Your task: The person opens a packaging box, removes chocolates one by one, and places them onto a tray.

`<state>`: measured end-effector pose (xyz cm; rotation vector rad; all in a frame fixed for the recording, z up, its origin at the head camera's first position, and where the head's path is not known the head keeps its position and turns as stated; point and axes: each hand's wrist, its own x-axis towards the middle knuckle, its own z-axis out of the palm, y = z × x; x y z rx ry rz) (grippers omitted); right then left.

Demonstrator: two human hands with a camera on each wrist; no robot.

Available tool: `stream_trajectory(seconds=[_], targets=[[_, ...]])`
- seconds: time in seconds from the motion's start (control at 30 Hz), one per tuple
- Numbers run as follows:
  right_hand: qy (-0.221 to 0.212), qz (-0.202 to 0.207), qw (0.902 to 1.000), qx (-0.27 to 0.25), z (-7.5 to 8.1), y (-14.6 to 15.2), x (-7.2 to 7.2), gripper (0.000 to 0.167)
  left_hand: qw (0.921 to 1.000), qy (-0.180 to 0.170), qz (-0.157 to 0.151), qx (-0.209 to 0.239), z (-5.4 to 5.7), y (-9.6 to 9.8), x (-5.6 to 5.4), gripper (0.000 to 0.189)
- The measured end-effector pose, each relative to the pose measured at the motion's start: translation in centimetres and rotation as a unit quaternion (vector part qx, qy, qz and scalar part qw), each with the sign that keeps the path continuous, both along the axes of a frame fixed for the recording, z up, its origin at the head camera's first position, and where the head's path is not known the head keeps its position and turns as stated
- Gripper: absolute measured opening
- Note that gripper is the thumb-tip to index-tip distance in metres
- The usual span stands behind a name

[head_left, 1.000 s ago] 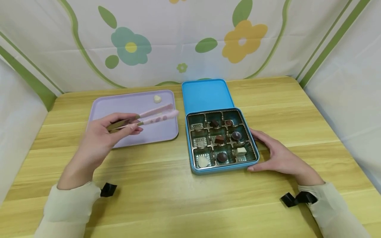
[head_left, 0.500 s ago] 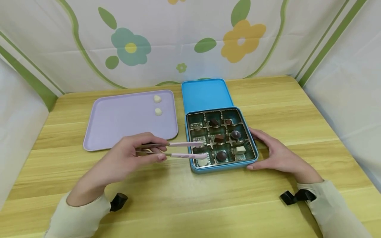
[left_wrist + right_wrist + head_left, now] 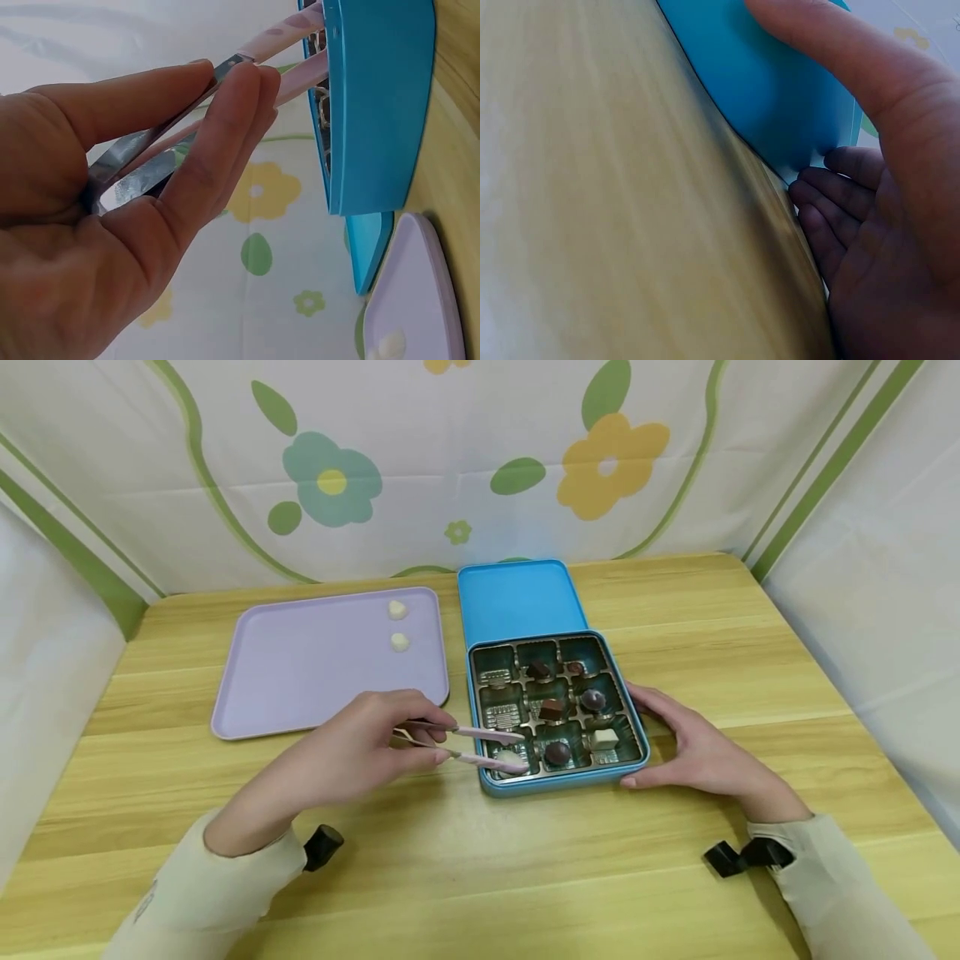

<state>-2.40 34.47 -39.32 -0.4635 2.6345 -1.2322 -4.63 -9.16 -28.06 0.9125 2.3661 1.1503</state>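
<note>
My left hand [image 3: 356, 743] holds a pair of small tongs [image 3: 480, 760] with metal handles and pink tips, the thumb on one arm and the fingers on the other. The tips are apart, down at the round white chocolate [image 3: 510, 757] in the front left compartment of a blue tin box [image 3: 517, 789], partly covering it. From the left wrist view, the tongs [image 3: 281, 37] reach over the box wall. My right hand [image 3: 697, 752] holds the box by its front right corner, thumb at the front and fingers along the right side [image 3: 832, 187].
Other compartments hold dark chocolates [image 3: 557, 753] and a white block [image 3: 603, 739]. The blue lid [image 3: 521, 597] lies folded back behind the box. On the left, a lilac tray [image 3: 315, 660] carries two white chocolates [image 3: 399, 642]. A floral curtain [image 3: 450, 468] hangs behind the table.
My left hand has brought the tongs from over the tray rightward and down into the box's front left compartment. The second white chocolate on the tray has come into full view. The right hand stays put.
</note>
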Motion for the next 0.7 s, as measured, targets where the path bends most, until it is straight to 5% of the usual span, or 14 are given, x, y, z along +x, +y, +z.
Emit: stream_trajectory(seconds=[0.2,0.47,0.7], targets=[[-0.009,-0.003,1.0000,0.001,0.1,-0.1,0.1,0.120,0.9994,-0.008,-0.023,-0.026,0.8,1.2,-1.1,0.016],[-0.007,-0.001,1.0000,-0.001,0.0,0.0,0.1,0.121,0.9938,0.032,-0.070,-0.080,2.5,3.3,-1.7,0.010],[-0.007,-0.001,1.0000,-0.002,0.0,0.0,0.0,0.120,0.9913,0.015,-0.081,-0.103,2.2,4.1,-1.8,0.011]])
